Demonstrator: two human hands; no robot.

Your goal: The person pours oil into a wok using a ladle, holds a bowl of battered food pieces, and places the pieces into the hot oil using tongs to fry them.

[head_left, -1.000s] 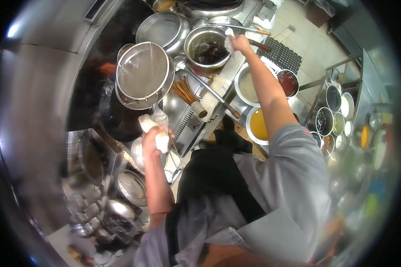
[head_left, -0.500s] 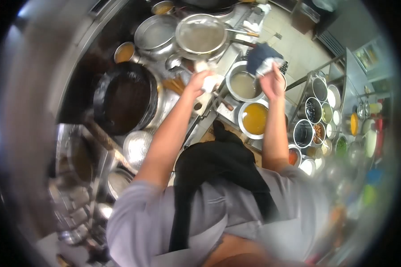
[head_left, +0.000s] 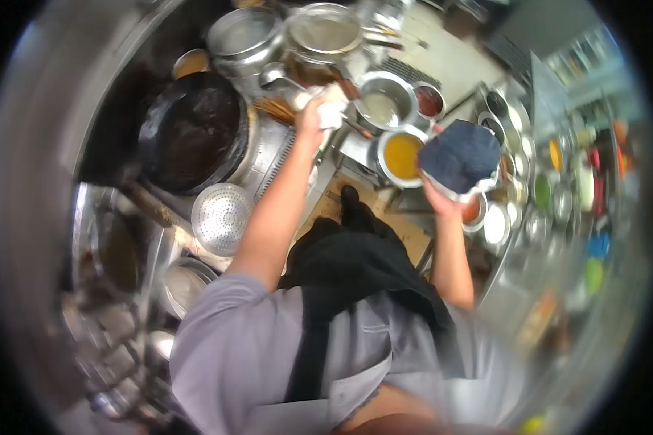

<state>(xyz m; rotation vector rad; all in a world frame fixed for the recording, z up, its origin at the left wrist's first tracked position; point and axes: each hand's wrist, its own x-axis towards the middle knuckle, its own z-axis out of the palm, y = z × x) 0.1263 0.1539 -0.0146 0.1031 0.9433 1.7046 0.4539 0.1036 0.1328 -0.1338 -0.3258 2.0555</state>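
Observation:
My left hand [head_left: 310, 125] is closed around a crumpled white cloth [head_left: 331, 107], above the edge of the stove. My right hand [head_left: 444, 201] grips a dark blue cap [head_left: 461, 156] with a whitish lining at its lower edge; it looks like soft fabric, though blur hides details. The cap is in front of the containers on the right. Just left of it stands a pot of yellow liquid [head_left: 401, 155]. Behind that is a metal pot with cloudy liquid [head_left: 382, 109].
A large black wok [head_left: 196, 134] sits on the stove at left, with a perforated strainer [head_left: 223, 219] below it. Metal pots [head_left: 245, 36] stand at the back. A pot of dark red contents [head_left: 429, 101] stands beside the cloudy one. Several food containers [head_left: 542, 192] line the right side.
My right hand has brought the cap down and to the right, from above the cloudy pot to beside the yellow one. My left hand still holds the cloth. The view has shifted.

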